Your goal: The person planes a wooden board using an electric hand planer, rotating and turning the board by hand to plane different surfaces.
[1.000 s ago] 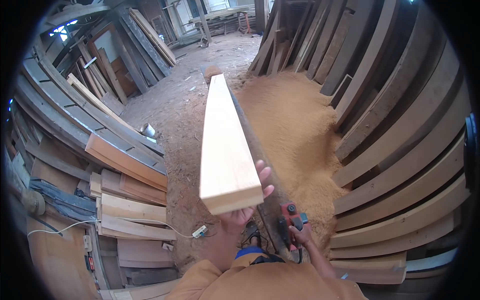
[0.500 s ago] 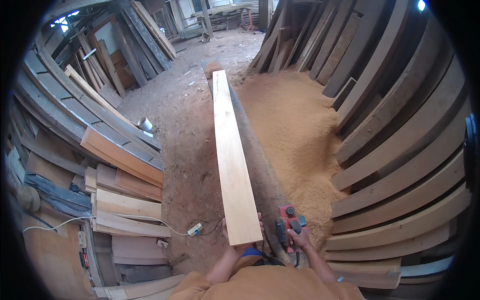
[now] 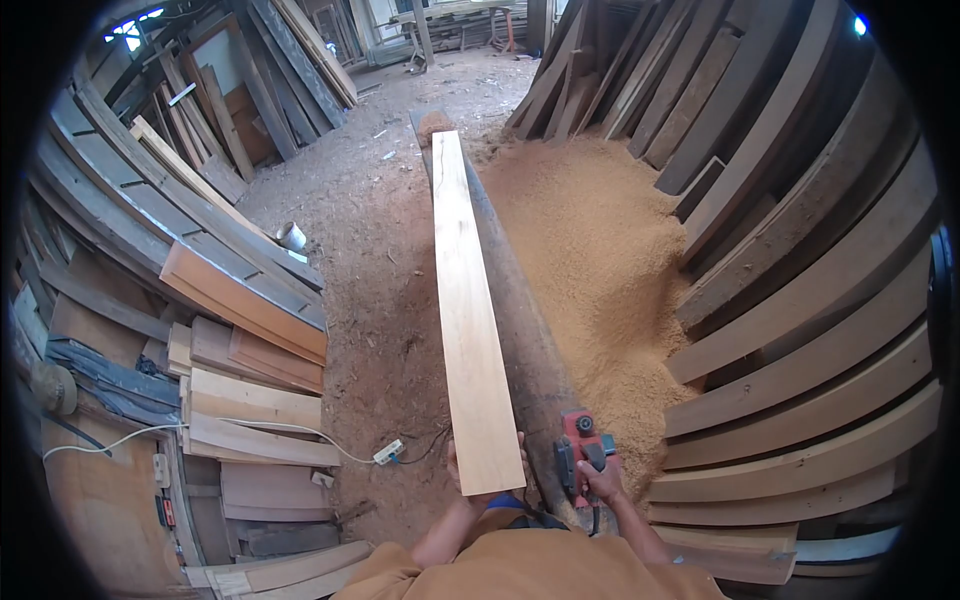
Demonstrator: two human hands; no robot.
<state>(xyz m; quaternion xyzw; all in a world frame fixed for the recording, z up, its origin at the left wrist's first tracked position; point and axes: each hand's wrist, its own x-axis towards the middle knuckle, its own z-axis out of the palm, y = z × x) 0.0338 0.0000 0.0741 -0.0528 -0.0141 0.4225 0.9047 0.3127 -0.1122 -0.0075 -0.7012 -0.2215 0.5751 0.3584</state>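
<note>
A long pale plank (image 3: 475, 340) stretches away from me, its near end raised toward my body. My left hand (image 3: 473, 504) is wrapped around that near end from below, with fingertips showing at both edges and the palm hidden under the wood. Under and beside the plank runs a long dark beam (image 3: 530, 345), and the plank's far end rests near a small heap of shavings on it. On my right, my right hand (image 3: 603, 482) is closed on the handle of a red and black electric planer (image 3: 577, 435), which sits at the beam's near end.
A big pile of sawdust and shavings (image 3: 590, 250) lies right of the beam. Boards (image 3: 800, 420) lean along the right side, and more timber (image 3: 255, 400) is stacked at left. A power strip (image 3: 389, 452) with a white cable lies on the floor; a white cup-like container (image 3: 291, 237) stands farther off.
The view has shifted slightly, and the scene sits a little differently in it. Both hands keep their grips on the plank and the electric planer.
</note>
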